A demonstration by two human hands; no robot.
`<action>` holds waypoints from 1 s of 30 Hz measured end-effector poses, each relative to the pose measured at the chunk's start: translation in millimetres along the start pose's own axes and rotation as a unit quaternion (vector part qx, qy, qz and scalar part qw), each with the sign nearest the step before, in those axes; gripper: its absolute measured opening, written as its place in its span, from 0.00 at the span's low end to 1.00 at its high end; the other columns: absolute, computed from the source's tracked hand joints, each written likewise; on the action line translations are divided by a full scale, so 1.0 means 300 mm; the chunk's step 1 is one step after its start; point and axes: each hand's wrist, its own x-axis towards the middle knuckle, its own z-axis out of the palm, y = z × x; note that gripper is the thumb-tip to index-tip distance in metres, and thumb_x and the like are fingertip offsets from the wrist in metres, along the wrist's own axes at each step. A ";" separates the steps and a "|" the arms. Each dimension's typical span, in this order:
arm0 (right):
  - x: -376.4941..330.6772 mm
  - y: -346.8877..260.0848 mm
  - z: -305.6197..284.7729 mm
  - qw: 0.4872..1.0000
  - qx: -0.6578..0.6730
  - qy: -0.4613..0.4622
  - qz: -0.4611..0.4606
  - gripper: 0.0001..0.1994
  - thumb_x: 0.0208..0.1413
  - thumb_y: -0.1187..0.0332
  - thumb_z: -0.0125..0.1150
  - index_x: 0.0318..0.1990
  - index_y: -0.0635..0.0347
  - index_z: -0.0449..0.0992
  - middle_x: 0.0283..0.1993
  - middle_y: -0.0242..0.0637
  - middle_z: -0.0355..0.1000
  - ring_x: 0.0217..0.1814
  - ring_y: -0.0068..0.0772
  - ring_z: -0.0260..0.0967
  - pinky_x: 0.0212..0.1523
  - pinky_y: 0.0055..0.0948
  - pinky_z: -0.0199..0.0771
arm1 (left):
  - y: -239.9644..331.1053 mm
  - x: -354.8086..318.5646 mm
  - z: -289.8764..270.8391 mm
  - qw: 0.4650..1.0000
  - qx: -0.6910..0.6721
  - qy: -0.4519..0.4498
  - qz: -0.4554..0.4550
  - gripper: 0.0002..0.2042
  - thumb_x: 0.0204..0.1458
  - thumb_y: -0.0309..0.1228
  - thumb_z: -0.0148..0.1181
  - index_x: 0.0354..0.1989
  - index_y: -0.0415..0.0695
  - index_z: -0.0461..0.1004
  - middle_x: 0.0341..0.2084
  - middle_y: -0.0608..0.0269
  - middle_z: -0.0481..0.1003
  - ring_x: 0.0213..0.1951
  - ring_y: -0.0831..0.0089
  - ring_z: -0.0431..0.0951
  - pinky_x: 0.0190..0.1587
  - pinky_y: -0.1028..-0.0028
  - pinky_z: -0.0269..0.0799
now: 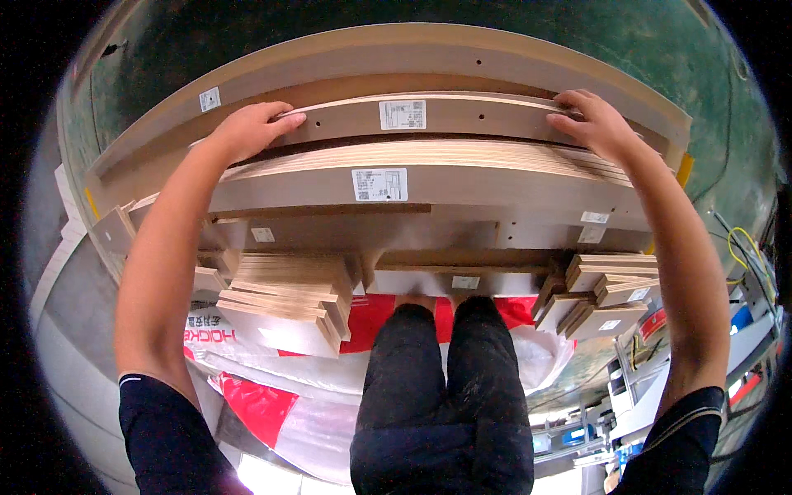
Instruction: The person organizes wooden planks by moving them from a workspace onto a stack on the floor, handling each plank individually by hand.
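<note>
A long narrow wooden panel (346, 117) with a white label and two dark holes stands on its long edge, tilted. My left hand (254, 129) grips its left end, thumb on the near face and fingers over the top. Toward the right end my right hand (596, 124) holds the same panel in a like pinch. Just nearer to me, a stack of long panels (462, 154) leans together, its front one bearing a white label (380, 186). Behind the held panel is a longer board (346, 66) with a small label.
Short boards are piled at the near left (285, 289) and near right (606, 285). A labelled long panel (371, 231) lies between them and the leaning stack. Red and white plastic sheeting (289, 404) spreads around my legs. Metal framing and a yellow cable (747, 239) are at the right.
</note>
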 end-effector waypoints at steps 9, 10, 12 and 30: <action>-0.177 -0.030 0.007 0.974 0.035 0.213 -0.069 0.16 0.59 0.60 0.55 0.48 0.62 0.73 0.48 0.46 0.72 0.53 0.47 0.68 0.55 0.35 0.66 | 0.079 -0.203 0.053 0.953 -0.192 0.214 0.091 0.20 0.61 0.42 0.48 0.52 0.38 0.70 0.47 0.56 0.74 0.51 0.68 0.72 0.56 0.72 0.64; -0.234 -0.030 0.015 0.975 0.032 0.211 -0.063 0.16 0.59 0.60 0.55 0.48 0.62 0.73 0.48 0.46 0.72 0.53 0.47 0.68 0.55 0.35 0.66 | 0.121 -0.280 0.083 0.931 -0.255 0.247 0.088 0.19 0.62 0.41 0.46 0.49 0.37 0.71 0.44 0.57 0.74 0.48 0.70 0.72 0.53 0.73 0.65; -0.358 -0.013 0.019 0.953 0.064 0.296 -0.003 0.13 0.57 0.65 0.56 0.45 0.63 0.74 0.44 0.43 0.73 0.50 0.42 0.69 0.51 0.31 0.66 | 0.129 -0.411 0.186 0.874 -0.377 0.296 0.079 0.17 0.63 0.39 0.44 0.42 0.37 0.72 0.37 0.59 0.74 0.42 0.72 0.73 0.50 0.75 0.66; -0.537 0.434 0.204 0.782 0.260 0.503 0.261 0.16 0.63 0.61 0.47 0.47 0.66 0.71 0.44 0.40 0.71 0.47 0.30 0.66 0.51 0.28 0.64 | 0.109 -0.181 0.474 0.277 -0.917 0.269 -0.094 0.25 0.58 0.48 0.41 0.58 0.47 0.66 0.56 0.53 0.67 0.58 0.53 0.66 0.62 0.51 0.59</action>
